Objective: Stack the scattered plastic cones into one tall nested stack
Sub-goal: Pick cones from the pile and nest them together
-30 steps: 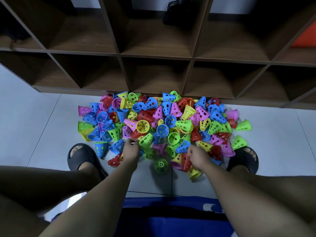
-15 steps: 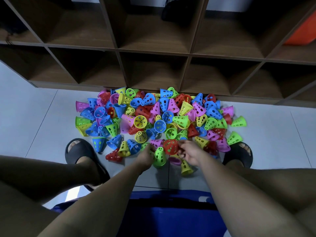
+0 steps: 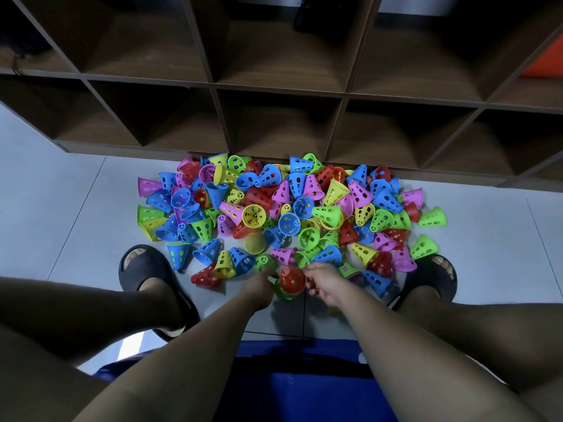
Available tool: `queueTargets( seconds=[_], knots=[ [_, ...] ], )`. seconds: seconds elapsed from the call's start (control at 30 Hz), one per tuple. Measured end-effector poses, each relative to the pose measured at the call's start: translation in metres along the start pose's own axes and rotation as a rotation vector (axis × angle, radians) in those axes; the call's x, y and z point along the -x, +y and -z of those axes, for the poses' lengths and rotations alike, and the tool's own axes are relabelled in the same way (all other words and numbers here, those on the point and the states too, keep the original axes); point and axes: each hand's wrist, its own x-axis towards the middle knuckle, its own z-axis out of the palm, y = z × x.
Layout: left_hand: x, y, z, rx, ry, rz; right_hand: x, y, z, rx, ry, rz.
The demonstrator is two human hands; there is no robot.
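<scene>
A heap of perforated plastic cones (image 3: 286, 208) in blue, green, yellow, pink and red lies on the pale floor in front of me. At its near edge my left hand (image 3: 259, 284) grips a green cone (image 3: 281, 292). My right hand (image 3: 324, 283) holds a red cone (image 3: 292, 280) that sits over the green one, its wide mouth turned up at me. The two hands meet just above the floor, between my feet. How my left fingers wrap the green cone is hidden.
A dark wooden cubby shelf (image 3: 274, 123) stands right behind the heap. My feet in black slippers flank the heap, the left slipper (image 3: 143, 269) and the right slipper (image 3: 432, 278). A blue cloth (image 3: 289, 385) lies under me. Grey floor tile (image 3: 502, 239) extends to both sides.
Both hands left the heap's near edge, each with a cone, and came together. The red cone now sits against the green one.
</scene>
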Motion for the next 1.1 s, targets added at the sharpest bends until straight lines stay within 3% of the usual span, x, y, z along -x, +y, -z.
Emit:
queueTargets(
  seconds=[0.27,0.5,0.63,0.87,1.1],
  knots=[
    [-0.014,-0.019,0.005,0.191,-0.003,0.184,-0.013,0.025,-0.012,0.227,0.083,0.064],
    [-0.035,-0.035,0.032,0.558,0.228,0.271,-0.021,0.027,-0.010,0.186,0.219,0.050],
    [-0.045,-0.037,0.043,0.756,0.271,0.294,-0.025,0.026,-0.008,0.177,0.211,0.000],
    [-0.052,-0.036,0.047,0.864,0.488,0.332,-0.030,0.032,-0.007,0.117,0.261,-0.069],
    [-0.054,-0.037,0.048,1.054,0.429,0.387,-0.017,0.041,-0.008,0.226,0.390,-0.033]
  ],
)
